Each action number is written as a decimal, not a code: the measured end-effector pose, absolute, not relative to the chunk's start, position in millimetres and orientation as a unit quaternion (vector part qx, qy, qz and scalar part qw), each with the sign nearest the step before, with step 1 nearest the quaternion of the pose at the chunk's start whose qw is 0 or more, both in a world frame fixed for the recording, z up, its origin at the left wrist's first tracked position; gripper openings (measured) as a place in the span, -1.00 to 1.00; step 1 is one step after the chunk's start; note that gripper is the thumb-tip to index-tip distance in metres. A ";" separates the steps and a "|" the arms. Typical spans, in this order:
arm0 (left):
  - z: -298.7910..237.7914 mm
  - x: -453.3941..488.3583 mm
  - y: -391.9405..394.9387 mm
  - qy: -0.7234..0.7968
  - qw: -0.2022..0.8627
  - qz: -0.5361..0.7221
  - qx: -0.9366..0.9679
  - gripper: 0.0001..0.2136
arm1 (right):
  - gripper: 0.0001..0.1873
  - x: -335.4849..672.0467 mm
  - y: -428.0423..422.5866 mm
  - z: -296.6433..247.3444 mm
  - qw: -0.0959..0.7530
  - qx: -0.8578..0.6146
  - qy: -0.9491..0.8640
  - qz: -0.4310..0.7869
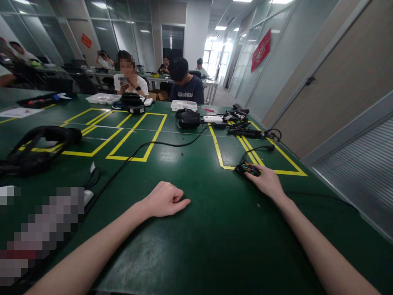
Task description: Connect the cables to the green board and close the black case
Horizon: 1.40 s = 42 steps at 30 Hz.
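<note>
Two bare hands are lying on the green table [208,237]. The right hand [267,181] is reaching forward, its fingers spread and touching a small black device [246,169]; the left hand [166,199], well left of the device, is curling shut, gripping nothing. Taking hold seems to be the step underway, and lifting is calling for slack in the device's cable [256,148]. The table's edge is running near on the device's right, with open room on its left.

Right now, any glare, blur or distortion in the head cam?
Head view: wide-angle warp tilts the side wall; ceiling lights sheen off the green table; far window blown out; pixelated patch lower left; left hand and right hand, on the small black device, are sharp.
</note>
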<state>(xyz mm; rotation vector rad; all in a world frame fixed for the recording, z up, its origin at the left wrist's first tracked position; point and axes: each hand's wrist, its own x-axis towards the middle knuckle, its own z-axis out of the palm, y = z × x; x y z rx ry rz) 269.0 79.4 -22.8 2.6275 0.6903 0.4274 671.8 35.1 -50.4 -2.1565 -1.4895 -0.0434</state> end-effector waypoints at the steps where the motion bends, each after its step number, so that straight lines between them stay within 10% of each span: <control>1: -22.1 268.6 79.4 0.245 0.192 0.158 0.937 -0.53 | -0.58 648.0 34.9 -47.9 0.267 -0.767 -0.583 0.017; 10: -8.1 268.2 72.4 0.187 0.199 0.243 0.931 -0.88 | -0.57 505.1 -17.3 -32.0 0.268 -0.436 -0.834 0.205; 16: -12.4 267.1 67.9 0.179 0.341 0.157 0.909 -0.88 | -0.57 505.2 -25.8 -32.8 0.297 -0.403 -0.848 0.176; 30: -17.0 259.5 85.4 0.204 0.158 0.146 0.955 -0.51 | -0.55 514.0 -23.8 -35.4 0.345 -0.389 -0.841 0.150; 42: -10.8 258.0 85.9 0.264 0.174 0.128 0.940 -0.76 | -0.65 512.3 -14.1 -45.5 0.369 -0.408 -0.816 0.175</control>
